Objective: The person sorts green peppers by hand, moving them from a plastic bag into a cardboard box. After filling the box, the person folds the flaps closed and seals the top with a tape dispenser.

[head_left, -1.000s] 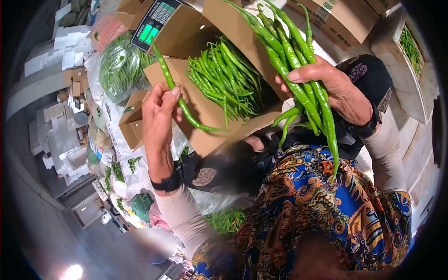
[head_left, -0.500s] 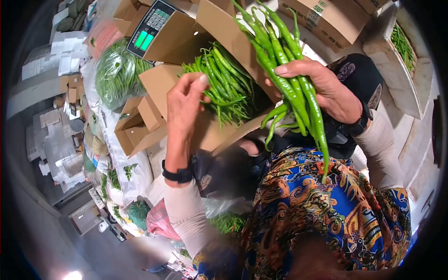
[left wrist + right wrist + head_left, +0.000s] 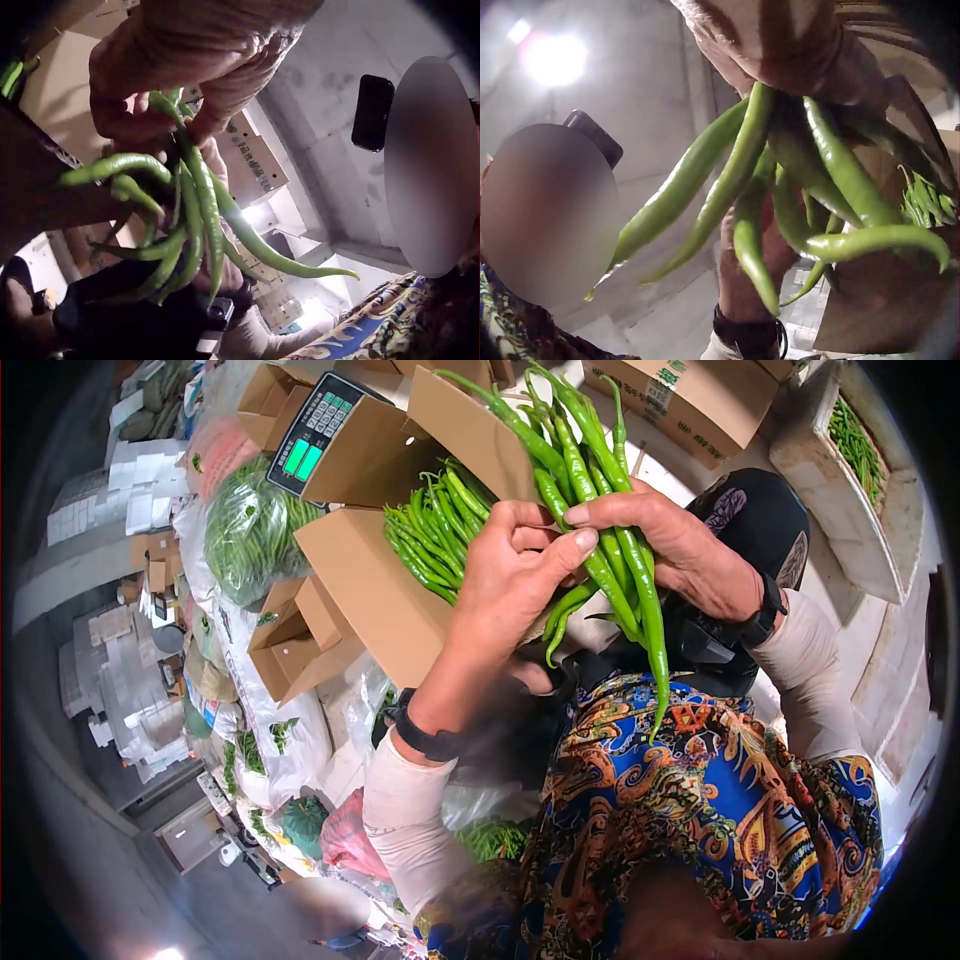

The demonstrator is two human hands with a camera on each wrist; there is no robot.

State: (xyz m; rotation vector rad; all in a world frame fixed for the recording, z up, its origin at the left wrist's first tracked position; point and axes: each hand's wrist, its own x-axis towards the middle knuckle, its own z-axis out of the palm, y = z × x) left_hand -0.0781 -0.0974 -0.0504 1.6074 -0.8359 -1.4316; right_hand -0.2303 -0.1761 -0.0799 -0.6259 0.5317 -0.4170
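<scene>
A seated person, seen from above, has both hands together in front of the body, over a patterned garment (image 3: 700, 790). The right hand (image 3: 700, 555) has its grip closed around a loose bunch of long green peppers (image 3: 600, 565), thumb laid across them. The left hand (image 3: 505, 575) meets it at the bunch's other side; its fingers are curled and its grip pinches the bunch, thumb tip close to the right thumb. I cannot tell which single pepper it has. The bunch is tilted, its ends fanning out above and below the hands, and one long curved tip hangs over the garment. Each wrist wears a dark band.

Just beyond the left hand stands an open cardboard box (image 3: 370, 580), flaps spread, with many more green peppers (image 3: 430, 540) lying inside. Behind it is a digital scale (image 3: 325, 420) with a lit green display. Left of the box sit a clear plastic bag (image 3: 245, 535) full of green produce and a smaller open carton (image 3: 300, 635). Far right, a white crate (image 3: 830, 510) holds small green peppers.
</scene>
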